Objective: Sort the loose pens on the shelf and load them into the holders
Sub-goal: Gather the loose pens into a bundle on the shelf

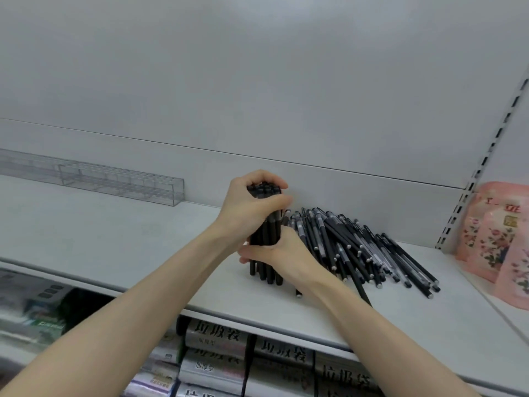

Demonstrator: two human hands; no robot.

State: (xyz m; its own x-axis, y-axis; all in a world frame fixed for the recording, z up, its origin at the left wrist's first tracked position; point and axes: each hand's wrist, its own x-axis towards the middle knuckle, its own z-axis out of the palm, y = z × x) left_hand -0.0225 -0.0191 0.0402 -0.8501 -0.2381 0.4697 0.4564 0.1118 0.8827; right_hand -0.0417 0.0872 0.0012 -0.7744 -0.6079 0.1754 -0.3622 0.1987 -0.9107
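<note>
A bundle of black pens (264, 233) stands upright on the white shelf (114, 239), its lower ends touching the shelf. My left hand (252, 202) grips the bundle's top, fingers curled over the pen ends. My right hand (283, 250) wraps round the bundle lower down. A loose pile of black pens (363, 250) lies on the shelf just right of the bundle. Clear plastic pen holders (120, 181) stand in a row at the back left, with no pens visible in them.
Pink floral packets (492, 239) stand at the right end of the shelf beside a slotted upright (481, 167). Below the shelf's front edge sit grey printed packs (214, 353) and other boxed goods (34, 308). A white back wall closes the shelf.
</note>
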